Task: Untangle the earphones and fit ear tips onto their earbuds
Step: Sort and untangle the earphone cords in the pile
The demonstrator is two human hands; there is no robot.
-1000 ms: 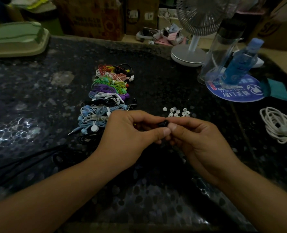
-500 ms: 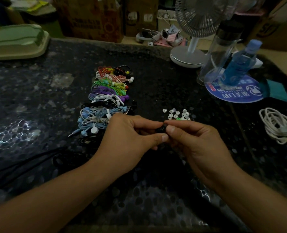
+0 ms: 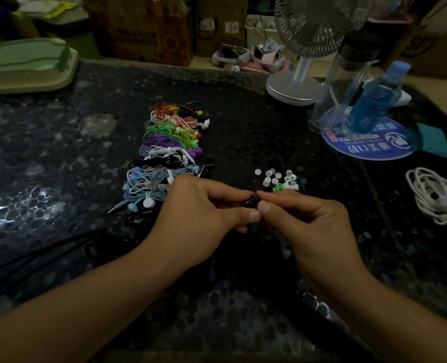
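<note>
Both hands (image 3: 253, 213) pinch a black earbud (image 3: 251, 201) between bundled earphones (image 3: 164, 155) and loose ear tips (image 3: 278, 179).

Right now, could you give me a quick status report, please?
Left hand and right hand both pinch black earbud. Loose ear tips just beyond. Nothing in the way.

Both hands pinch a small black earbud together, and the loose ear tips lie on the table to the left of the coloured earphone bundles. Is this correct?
Not quite. In the head view the loose ear tips lie to the right of the coloured earphone bundles, not the left. Both the left hand and right hand do pinch the black earbud.
</note>
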